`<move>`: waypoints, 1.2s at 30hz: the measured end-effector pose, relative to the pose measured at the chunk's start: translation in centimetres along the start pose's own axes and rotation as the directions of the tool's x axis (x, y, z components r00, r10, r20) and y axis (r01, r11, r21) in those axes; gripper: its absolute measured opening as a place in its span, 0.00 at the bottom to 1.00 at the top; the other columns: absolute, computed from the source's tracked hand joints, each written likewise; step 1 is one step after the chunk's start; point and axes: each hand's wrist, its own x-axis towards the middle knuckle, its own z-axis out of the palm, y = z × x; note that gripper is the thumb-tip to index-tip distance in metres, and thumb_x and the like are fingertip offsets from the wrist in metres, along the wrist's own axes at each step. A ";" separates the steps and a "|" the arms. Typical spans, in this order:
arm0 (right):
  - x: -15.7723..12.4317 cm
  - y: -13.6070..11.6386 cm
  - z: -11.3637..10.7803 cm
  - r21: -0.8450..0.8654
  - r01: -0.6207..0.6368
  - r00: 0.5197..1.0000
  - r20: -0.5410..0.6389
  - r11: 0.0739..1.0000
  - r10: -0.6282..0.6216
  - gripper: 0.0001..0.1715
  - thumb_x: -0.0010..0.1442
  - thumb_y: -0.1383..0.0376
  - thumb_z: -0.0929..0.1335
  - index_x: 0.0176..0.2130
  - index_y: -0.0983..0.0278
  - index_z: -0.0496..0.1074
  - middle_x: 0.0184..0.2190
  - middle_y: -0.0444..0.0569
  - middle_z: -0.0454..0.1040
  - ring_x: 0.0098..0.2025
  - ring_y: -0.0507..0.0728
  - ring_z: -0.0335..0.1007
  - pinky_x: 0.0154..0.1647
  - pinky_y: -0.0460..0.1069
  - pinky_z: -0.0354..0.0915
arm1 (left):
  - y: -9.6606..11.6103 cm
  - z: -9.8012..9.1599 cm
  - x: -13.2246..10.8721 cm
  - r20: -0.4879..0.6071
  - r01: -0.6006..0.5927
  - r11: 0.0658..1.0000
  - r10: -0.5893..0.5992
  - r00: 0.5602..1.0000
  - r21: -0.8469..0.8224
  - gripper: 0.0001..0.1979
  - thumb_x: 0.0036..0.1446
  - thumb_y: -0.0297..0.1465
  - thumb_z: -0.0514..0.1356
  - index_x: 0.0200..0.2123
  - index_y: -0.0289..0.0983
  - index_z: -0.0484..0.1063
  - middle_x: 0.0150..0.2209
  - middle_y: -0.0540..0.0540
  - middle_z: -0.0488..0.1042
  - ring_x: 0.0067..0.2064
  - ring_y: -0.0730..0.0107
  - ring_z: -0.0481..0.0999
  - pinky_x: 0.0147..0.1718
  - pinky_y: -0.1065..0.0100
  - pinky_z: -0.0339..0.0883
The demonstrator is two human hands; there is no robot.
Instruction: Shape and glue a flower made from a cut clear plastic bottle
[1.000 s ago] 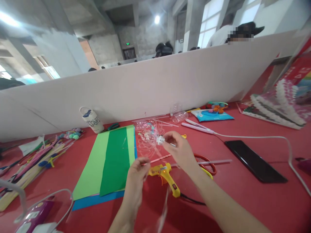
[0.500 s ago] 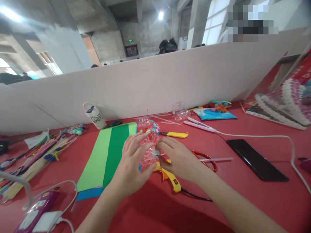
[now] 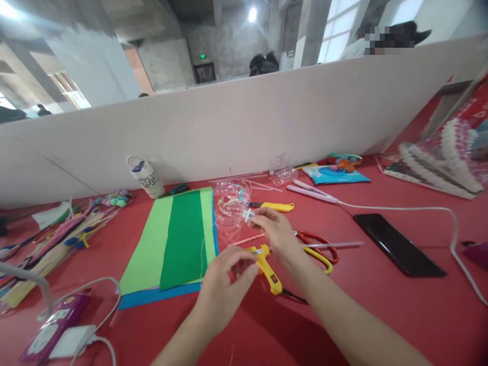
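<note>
No words or numbers reading clearly.
- Green lit sign point(image 3: 202, 56) glowing over far doorway; lettering too small.
- White bottle point(image 3: 144, 178) showing dark squiggle print, not letters.
- Yellow glue gun point(image 3: 271, 278), just beside left hand point(image 3: 224, 287), carrying small white sticker; illegible.
- Small white piece point(image 3: 247, 216) sitting pinched in right hand point(image 3: 277, 233); any marking too small to tell.
- Purple device point(image 3: 57, 325) wearing white label; blurred.
</note>
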 end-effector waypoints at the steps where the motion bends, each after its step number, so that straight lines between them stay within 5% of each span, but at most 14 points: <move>1: 0.0 0.2 0.3 0.064 -0.043 0.999 -0.008 0.997 0.044 0.08 0.44 0.60 0.68 0.25 0.62 0.66 0.22 0.41 0.68 0.27 0.52 0.66 0.35 0.50 0.63 | -0.4 0.6 0.5 0.015 0.097 0.991 -0.096 0.995 -0.090 0.05 0.53 0.29 0.59 0.34 0.39 0.75 0.34 0.46 0.75 0.34 0.67 0.73 0.33 0.68 0.65; 5: -0.4 0.2 1.1 0.240 -0.161 0.986 0.000 0.957 0.166 0.09 0.43 0.61 0.68 0.23 0.64 0.66 0.22 0.43 0.70 0.27 0.52 0.68 0.34 0.48 0.65 | -2.4 2.3 2.7 -0.036 0.288 0.801 -0.359 0.933 -0.525 0.11 0.52 0.34 0.61 0.38 0.37 0.75 0.42 0.43 0.76 0.45 0.62 0.72 0.44 0.66 0.63; 9: -0.8 -0.1 1.7 0.313 -0.167 0.982 -0.034 0.935 0.186 0.07 0.42 0.64 0.70 0.22 0.64 0.67 0.21 0.42 0.70 0.26 0.49 0.67 0.34 0.46 0.64 | -3.4 3.2 3.9 -0.082 0.247 0.539 -0.513 0.855 -0.805 0.12 0.48 0.36 0.65 0.36 0.38 0.74 0.42 0.45 0.75 0.46 0.65 0.72 0.42 0.69 0.63; 14: -1.4 0.1 2.3 0.333 -0.175 0.978 -0.048 0.926 0.202 0.06 0.40 0.68 0.70 0.22 0.64 0.68 0.20 0.41 0.71 0.24 0.50 0.66 0.27 0.45 0.62 | -3.4 3.9 4.7 0.060 0.180 0.237 -0.440 0.896 -0.955 0.09 0.49 0.34 0.64 0.33 0.36 0.74 0.35 0.47 0.76 0.38 0.71 0.73 0.37 0.71 0.63; 19: -1.6 0.6 2.9 0.411 -0.194 0.969 -0.064 0.891 0.240 0.08 0.40 0.67 0.72 0.24 0.64 0.68 0.18 0.40 0.70 0.22 0.48 0.64 0.24 0.43 0.60 | -3.3 5.3 4.7 0.150 0.151 -0.036 -0.478 0.865 -0.988 0.07 0.51 0.34 0.62 0.31 0.35 0.75 0.28 0.51 0.75 0.31 0.76 0.73 0.34 0.73 0.64; 25: -1.4 1.2 2.8 0.540 -0.274 0.941 -0.019 0.796 0.337 0.09 0.38 0.65 0.72 0.21 0.64 0.67 0.18 0.41 0.70 0.22 0.48 0.65 0.25 0.42 0.63 | -3.2 5.8 4.0 0.156 0.190 0.014 -0.514 0.843 -0.982 0.07 0.54 0.33 0.61 0.33 0.35 0.75 0.31 0.49 0.77 0.32 0.75 0.75 0.36 0.74 0.66; 36: -2.0 1.2 3.3 0.616 -0.364 0.905 0.057 0.698 0.422 0.05 0.42 0.68 0.71 0.25 0.66 0.72 0.21 0.44 0.74 0.25 0.49 0.70 0.29 0.43 0.67 | -3.8 4.2 5.3 0.038 0.059 0.030 -0.458 0.888 -0.998 0.08 0.44 0.29 0.66 0.31 0.34 0.73 0.30 0.49 0.77 0.31 0.77 0.75 0.34 0.75 0.68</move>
